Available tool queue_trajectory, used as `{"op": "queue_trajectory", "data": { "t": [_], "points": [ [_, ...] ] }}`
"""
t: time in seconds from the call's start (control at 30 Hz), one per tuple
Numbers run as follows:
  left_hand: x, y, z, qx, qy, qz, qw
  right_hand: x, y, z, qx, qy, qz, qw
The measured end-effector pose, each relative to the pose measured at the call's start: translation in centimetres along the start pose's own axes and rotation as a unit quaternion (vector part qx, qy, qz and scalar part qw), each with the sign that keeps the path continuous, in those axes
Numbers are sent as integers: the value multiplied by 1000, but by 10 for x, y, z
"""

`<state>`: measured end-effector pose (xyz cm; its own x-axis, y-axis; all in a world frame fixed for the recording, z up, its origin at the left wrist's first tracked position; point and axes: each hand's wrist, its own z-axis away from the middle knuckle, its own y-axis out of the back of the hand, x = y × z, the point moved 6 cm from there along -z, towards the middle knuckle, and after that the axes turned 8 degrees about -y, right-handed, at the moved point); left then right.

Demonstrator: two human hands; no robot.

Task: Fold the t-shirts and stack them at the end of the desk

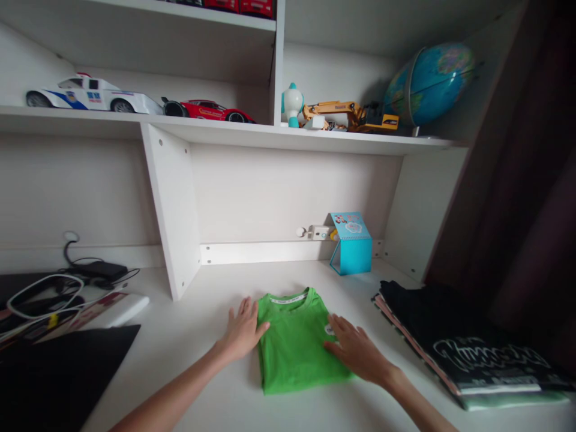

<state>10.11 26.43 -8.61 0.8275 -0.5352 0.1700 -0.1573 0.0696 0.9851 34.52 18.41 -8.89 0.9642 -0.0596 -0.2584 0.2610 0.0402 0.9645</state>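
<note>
A green T-shirt [294, 345] lies folded into a rough rectangle on the white desk [193, 384], its collar toward the back. At its left edge rests my left hand [243, 329], fingers stretched out and the thumb on the cloth. My right hand [355, 349] lies flat over the shirt's right edge, with the fingers extended beside a small round white badge. Neither hand grips anything. To the right is a stack of folded clothes [477, 342], with a black printed shirt on top.
A blue desk calendar [355, 255] stands at the back near a wall socket [321, 232]. Cables [45, 294] and a black adapter [105, 270] lie on the left. Above, a shelf [216, 129] holds toy cars, a toy excavator [351, 114] and a globe [432, 84].
</note>
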Motion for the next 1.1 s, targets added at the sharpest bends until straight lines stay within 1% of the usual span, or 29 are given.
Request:
{"op": "queue_trajectory", "data": {
  "t": [0.07,0.17,0.23,0.3,0.37,0.43,0.47,0.5,0.53,0.6,0.67,0.73,0.83,0.9,0.97,1.03,1.1],
  "points": [
    [-3,3,10,9,20,5,1000,6,6,-2,42,-31,-4,999],
    [7,5,22,31,-25,56,998,4,8,-4,72,-35,-30,996],
    [12,4,23,42,-55,127,990,-2,8,-4,86,-30,-56,994],
    [13,-2,19,26,-62,230,971,-7,9,-4,97,-24,-85,991],
    [15,-8,14,4,-57,348,936,-9,13,0,107,-16,-113,988],
    [21,-8,12,1,-51,437,898,-6,21,6,118,-6,-136,984],
    [25,-6,12,6,-45,459,887,-2,27,9,124,-1,-146,981],
    [32,-3,12,8,-38,464,885,3,34,14,131,7,-158,979],
    [42,1,12,7,-36,457,889,9,42,19,140,15,-169,975],
    [68,12,11,4,-48,428,903,27,61,30,161,29,-189,968],
    [104,24,5,11,-90,408,908,52,83,43,188,32,-191,963],
    [143,36,-7,38,-141,408,901,84,107,58,222,13,-168,960],
    [203,47,-34,93,-216,419,877,142,145,83,297,-37,-121,947],
    [241,47,-56,115,-256,424,861,183,168,95,336,-74,-87,935],
    [276,42,-78,126,-273,431,851,224,183,99,346,-110,-59,930],
    [303,33,-99,130,-266,441,848,260,189,96,333,-140,-45,931],
    [322,20,-116,127,-246,451,848,288,187,90,320,-159,-44,933]
  ]
}}
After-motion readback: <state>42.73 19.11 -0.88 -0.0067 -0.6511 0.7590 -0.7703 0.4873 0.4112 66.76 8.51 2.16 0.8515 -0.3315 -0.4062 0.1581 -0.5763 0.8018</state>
